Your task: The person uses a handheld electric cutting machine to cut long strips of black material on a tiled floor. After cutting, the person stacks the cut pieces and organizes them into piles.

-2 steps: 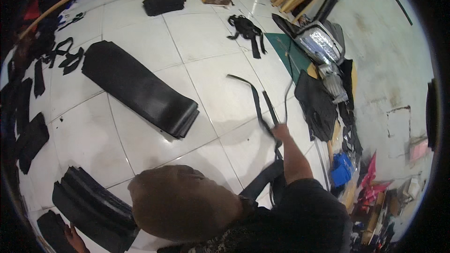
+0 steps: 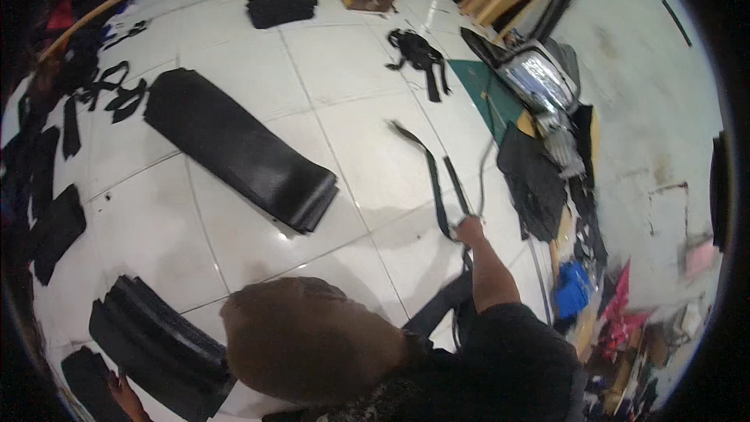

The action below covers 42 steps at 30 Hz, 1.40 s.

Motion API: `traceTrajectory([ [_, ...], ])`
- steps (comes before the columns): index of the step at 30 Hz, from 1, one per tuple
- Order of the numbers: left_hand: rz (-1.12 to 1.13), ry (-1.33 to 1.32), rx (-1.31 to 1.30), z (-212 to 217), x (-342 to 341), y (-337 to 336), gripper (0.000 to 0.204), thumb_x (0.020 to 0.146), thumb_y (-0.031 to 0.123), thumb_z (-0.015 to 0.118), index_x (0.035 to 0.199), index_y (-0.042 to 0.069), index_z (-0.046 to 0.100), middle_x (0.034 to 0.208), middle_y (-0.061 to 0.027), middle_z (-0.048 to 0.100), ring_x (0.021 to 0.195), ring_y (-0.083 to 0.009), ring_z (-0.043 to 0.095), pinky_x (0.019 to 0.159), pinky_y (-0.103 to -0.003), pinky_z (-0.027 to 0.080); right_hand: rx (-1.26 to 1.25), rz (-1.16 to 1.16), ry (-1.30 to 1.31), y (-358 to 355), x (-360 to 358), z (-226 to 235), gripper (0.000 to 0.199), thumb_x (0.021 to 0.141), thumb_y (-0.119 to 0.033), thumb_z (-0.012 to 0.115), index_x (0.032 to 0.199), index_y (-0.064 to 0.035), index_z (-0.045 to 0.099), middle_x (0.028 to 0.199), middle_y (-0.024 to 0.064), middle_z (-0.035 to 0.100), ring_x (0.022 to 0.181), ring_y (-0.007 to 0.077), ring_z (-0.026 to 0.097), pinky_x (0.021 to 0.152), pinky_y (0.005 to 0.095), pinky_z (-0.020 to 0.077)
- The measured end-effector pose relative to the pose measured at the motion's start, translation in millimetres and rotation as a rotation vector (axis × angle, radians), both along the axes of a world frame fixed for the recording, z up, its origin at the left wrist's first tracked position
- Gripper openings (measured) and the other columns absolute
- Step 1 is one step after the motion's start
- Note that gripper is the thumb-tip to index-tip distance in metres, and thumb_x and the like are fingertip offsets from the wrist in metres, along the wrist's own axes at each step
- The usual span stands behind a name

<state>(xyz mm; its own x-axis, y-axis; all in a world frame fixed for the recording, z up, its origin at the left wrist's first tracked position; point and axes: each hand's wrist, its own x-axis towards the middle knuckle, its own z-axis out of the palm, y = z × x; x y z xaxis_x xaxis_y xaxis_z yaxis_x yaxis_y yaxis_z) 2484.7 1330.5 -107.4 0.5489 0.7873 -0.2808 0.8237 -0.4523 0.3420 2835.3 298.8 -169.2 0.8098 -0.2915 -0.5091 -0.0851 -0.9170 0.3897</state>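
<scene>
Head view: right of centre in the frame, the right hand is closed around thin black straps that trail up-left across the white tiled floor. At the lower left edge the left hand touches a stack of black fabric pieces — its grip cannot be told.

View: one head camera, wide fisheye, high above a white tiled floor
Facing: steeply downward; tile lines bend toward the rim
Lower frame: a person's head and dark shoulder fill the bottom centre, closest to the lens
Right edge: clutter along the wall, small and distant
Corners: black lens border
</scene>
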Motion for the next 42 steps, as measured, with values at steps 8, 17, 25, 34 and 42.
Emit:
traceTrajectory([
  [8, 0.117, -0.192, 0.046, 79, 62, -64, 0.054, 0.086, 0.032, 0.067, 0.124, -0.005, 0.054, 0.125, -0.022, 0.056, 0.116, -0.0335, 0.054, 0.097, -0.041, 0.042, -0.022, -0.141, -0.047, 13, -48, -17, 0.066, 0.092, -0.03, 0.05, 0.149, -0.0141, 0.02, 0.14, 0.0166, 0.044, 0.134, 0.0434, 0.029, 0.109, 0.0483, 0.0302],
  [17, 0.149, -0.324, 0.053, 97, 66, -74, 0.056, 0.08, 0.035, 0.071, 0.119, -0.003, 0.058, 0.121, -0.0224, 0.058, 0.111, -0.0344, 0.057, 0.092, -0.042, 0.046, 0.835, -0.481, -0.426, 79, -77, 25, 0.066, 0.081, -0.026, 0.068, 0.136, -0.0057, 0.039, 0.094, 0.0205, 0.061, 0.082, 0.0316, 0.058, 0.07, 0.0447, 0.0469],
  [25, 0.089, -0.334, 0.036, 113, 52, -72, 0.055, 0.081, 0.039, 0.069, 0.118, 0.0, 0.059, 0.118, -0.0198, 0.058, 0.108, -0.0335, 0.058, 0.093, -0.038, 0.046, 0.89, -1.019, -0.546, 153, -52, 137, 0.07, 0.091, -0.066, 0.036, 0.078, -0.0009, 0.057, 0.063, 0.0207, 0.065, 0.033, 0.0252, 0.045, 0.029, 0.0368, 0.0261],
  [34, 0.178, -0.31, -0.007, 91, 38, -68, 0.051, 0.081, 0.036, 0.069, 0.117, 0.002, 0.06, 0.116, -0.0192, 0.059, 0.106, -0.0318, 0.058, 0.092, -0.038, 0.046, 1.14, -0.219, -1.137, 87, 235, 181, 0.049, 0.093, -0.035, 0.054, 0.114, 0.0096, 0.055, 0.1, 0.0187, 0.065, 0.083, 0.0265, 0.061, 0.069, 0.0396, 0.0492],
  [42, 0.197, -0.304, 0.048, 89, 46, -69, 0.049, 0.08, 0.034, 0.07, 0.114, 0.001, 0.06, 0.117, -0.0196, 0.057, 0.11, -0.0335, 0.055, 0.095, -0.039, 0.044, 0.71, 0.325, -0.752, 193, 271, 198, 0.047, 0.087, -0.018, 0.058, 0.127, 0.0041, 0.046, 0.112, 0.0261, 0.057, 0.103, 0.036, 0.056, 0.087, 0.0471, 0.0457],
])
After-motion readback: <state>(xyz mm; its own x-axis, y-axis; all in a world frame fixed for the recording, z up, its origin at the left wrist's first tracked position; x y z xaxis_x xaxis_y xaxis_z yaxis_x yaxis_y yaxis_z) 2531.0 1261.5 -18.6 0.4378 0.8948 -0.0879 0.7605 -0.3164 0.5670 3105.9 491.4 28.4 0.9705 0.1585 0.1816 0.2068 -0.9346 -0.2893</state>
